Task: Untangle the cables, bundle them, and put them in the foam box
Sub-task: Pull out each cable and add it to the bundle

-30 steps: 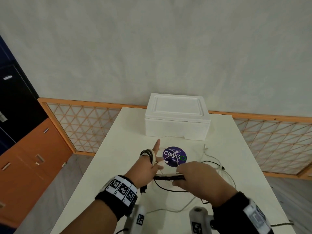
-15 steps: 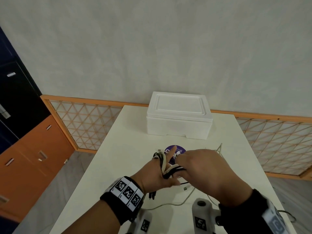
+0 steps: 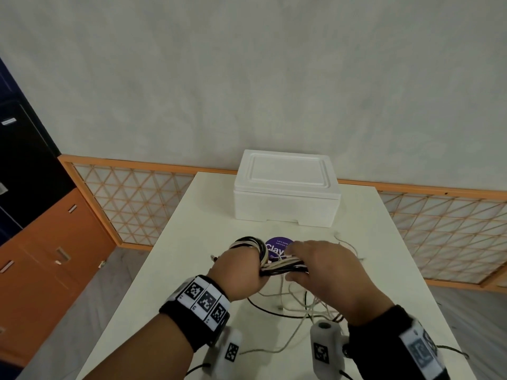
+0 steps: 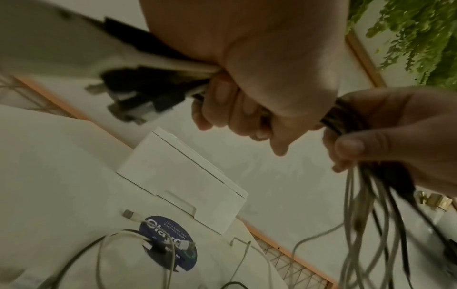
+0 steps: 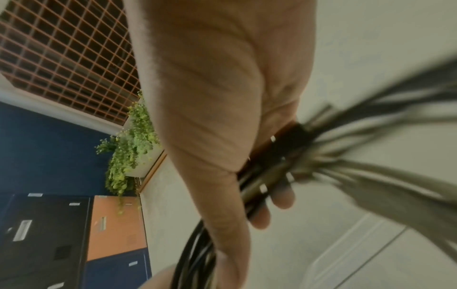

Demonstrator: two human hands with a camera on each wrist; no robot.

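A bundle of black and white cables (image 3: 277, 266) runs between my two hands above the table. My left hand (image 3: 241, 270) grips it, with several turns of cable (image 3: 248, 242) wound round the fingers; its plug ends (image 4: 128, 105) stick out past the fist. My right hand (image 3: 315, 266) grips the same strands (image 5: 274, 166) just to the right. Loose tails (image 3: 301, 305) hang from it down to the table. The white foam box (image 3: 286, 187) stands with its lid on at the far side of the table.
A round purple sticker (image 3: 277, 246) lies on the white table (image 3: 192, 256) between my hands and the box. Loose cable ends (image 4: 128, 214) trail over it. A lattice partition (image 3: 131, 198) runs behind the table, and orange and dark cabinets (image 3: 41, 242) stand at the left.
More turns of cable have gone round my left hand and its fingers have curled. My right hand has carried the strands round and now holds them to the right of the left fist.
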